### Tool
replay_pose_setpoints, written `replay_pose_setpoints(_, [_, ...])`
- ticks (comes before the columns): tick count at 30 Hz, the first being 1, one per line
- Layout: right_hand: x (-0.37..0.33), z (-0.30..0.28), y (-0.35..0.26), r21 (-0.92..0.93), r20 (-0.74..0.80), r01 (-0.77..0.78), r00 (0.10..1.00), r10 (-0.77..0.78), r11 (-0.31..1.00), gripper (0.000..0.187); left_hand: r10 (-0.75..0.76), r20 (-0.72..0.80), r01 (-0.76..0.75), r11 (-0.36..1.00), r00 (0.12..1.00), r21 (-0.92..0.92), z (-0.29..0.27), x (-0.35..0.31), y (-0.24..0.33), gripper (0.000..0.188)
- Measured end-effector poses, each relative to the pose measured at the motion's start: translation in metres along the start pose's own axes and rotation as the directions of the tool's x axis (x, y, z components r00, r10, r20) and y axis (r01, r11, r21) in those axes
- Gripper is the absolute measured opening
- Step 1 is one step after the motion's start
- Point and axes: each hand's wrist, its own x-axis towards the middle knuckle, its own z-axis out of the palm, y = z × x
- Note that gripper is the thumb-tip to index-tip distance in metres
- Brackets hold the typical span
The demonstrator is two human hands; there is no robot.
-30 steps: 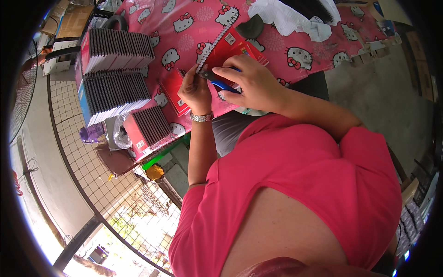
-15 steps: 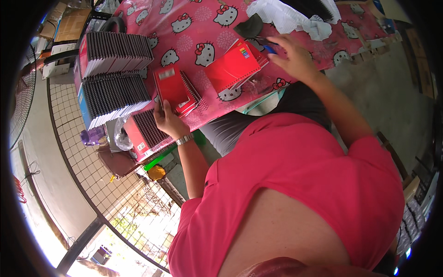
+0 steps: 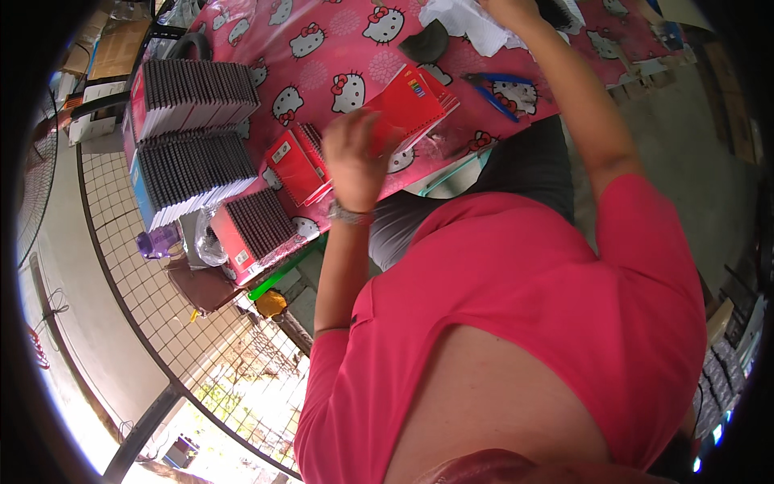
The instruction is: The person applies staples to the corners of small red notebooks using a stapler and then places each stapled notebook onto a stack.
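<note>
My left hand (image 3: 355, 157), smeared by motion, is over the gap between two small piles of red spiral notebooks. Its fingers reach to the near edge of the right-hand notebooks (image 3: 411, 103); whether they grip a cover cannot be told. Beside its wrist lies the left-hand pile of red notebooks (image 3: 297, 168). At the far edge of view, my right hand (image 3: 513, 11) is over crumpled white paper (image 3: 476, 32) next to a black bundle (image 3: 556, 13); its fingertips are cut off. Blue-handled pliers (image 3: 498, 90) lie spread on the table, untouched.
Tall stacks of spiral notebooks (image 3: 193, 173) fill the table's left side, with a shorter red stack (image 3: 251, 226) in front. A dark curved piece (image 3: 425, 42) sits beyond the red notebooks. A pink patterned cloth (image 3: 322, 77) covers the table; wire mesh (image 3: 121, 242) borders the left.
My right hand has left the pliers on the table and moved away to the white paper. My left hand has moved right, from the left-hand notebooks toward the other pile.
</note>
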Motion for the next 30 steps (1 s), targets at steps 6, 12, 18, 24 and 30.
replay_pose_setpoints(6, [0.018, -0.013, 0.001, 0.131, -0.038, 0.046, 0.998, -0.041, 0.99, 0.027, 0.117, 0.23, -0.123, 0.992, 0.966, 0.009, 0.018, 0.007, 0.026, 0.022])
replay_pose_setpoints(12, [0.014, -0.066, -0.002, 0.163, -0.093, 0.022, 0.996, -0.007, 0.986, 0.033, 0.077, 0.292, -0.039, 0.99, 0.953, -0.133, -0.024, 0.03, 0.016, 0.023])
replay_pose_setpoints(18, [-0.073, -0.067, -0.07, 0.801, -0.02, 0.398, 0.765, -0.644, 0.448, 0.024, 0.059, 0.15, -0.065, 0.997, 0.987, 0.038, -0.011, 0.033, 0.015, 0.019])
replay_pose_setpoints(24, [-0.114, -0.062, -0.073, 0.877, -0.07, 0.323, 0.818, -0.571, 0.356, 0.022, 0.058, 0.078, -0.059, 0.998, 0.995, 0.021, -0.004, 0.027, 0.013, 0.016])
replay_pose_setpoints(30, [-0.118, -0.063, -0.086, 0.662, -0.315, 0.601, 0.766, -0.56, 0.449, 0.023, 0.073, 0.058, -0.074, 0.997, 0.996, 0.031, -0.002, 0.027, 0.012, 0.015])
